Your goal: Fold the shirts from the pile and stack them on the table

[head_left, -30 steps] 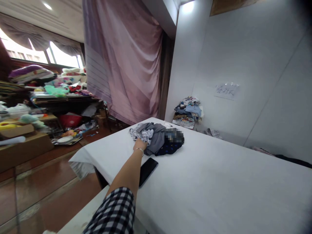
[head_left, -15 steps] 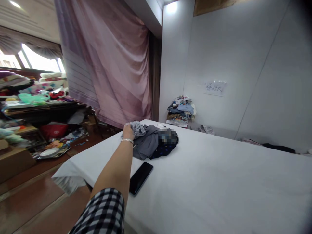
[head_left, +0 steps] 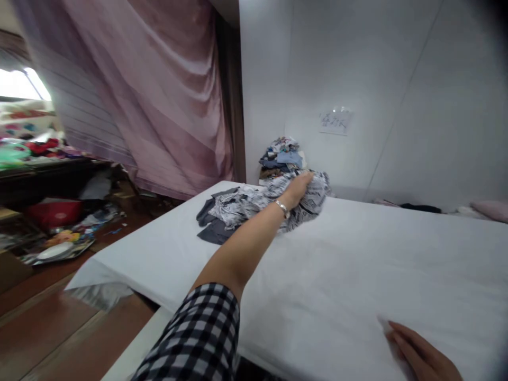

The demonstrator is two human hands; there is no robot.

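My left hand (head_left: 298,188), with a bracelet at the wrist, is closed on a black-and-white printed garment (head_left: 313,203) above the far part of the table. The garment's cloth stretches leftward in loose folds and lies over dark grey clothes (head_left: 216,231) on the white tablecloth (head_left: 337,275). What kind of garment it is, I cannot tell. At the lower right, my right hand (head_left: 426,355) is just above the cloth, fingers stretched out and nothing in them. The black phone is out of sight, perhaps behind my left forearm.
Behind the table, a pile of folded clothes (head_left: 282,156) stands against the white wall panel (head_left: 357,63), which bears a paper sign (head_left: 335,121). A pink curtain (head_left: 170,95) hangs at the back left. Clutter, including a white plate (head_left: 55,251), lies on the floor at left.
My left hand has moved right, drawing the printed garment across the pile. My right hand has come into view at the lower right. The view has turned rightward, and the phone no longer shows.
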